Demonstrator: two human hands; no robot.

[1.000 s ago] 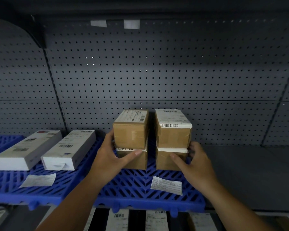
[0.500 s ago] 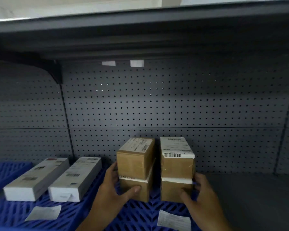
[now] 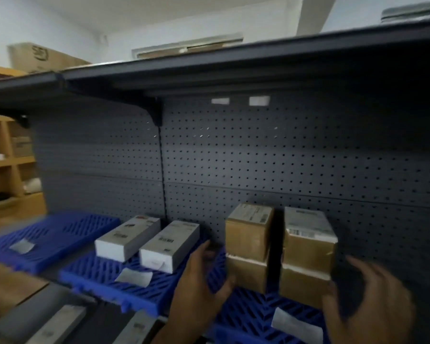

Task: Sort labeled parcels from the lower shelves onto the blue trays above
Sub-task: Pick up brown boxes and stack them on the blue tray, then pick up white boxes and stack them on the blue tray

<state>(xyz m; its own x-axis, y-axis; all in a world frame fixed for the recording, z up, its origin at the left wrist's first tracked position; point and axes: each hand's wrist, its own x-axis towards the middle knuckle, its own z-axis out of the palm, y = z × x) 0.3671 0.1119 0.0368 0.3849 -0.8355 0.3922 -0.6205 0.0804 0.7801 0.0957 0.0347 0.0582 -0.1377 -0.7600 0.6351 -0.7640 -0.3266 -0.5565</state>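
Blue tray: left parcel stack, right parcel stack between hands; left hand, right hand both spread, gripping nothing.

no text can be read: labels on the brown parcels, white boxes, paper slips and the cardboard box logo are blurred.

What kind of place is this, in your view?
Probably a stockroom or parcel sorting room: dark metal shelving with a pegboard back, blue slatted trays carrying labelled brown parcels and white boxes, and wooden shelves at the left.
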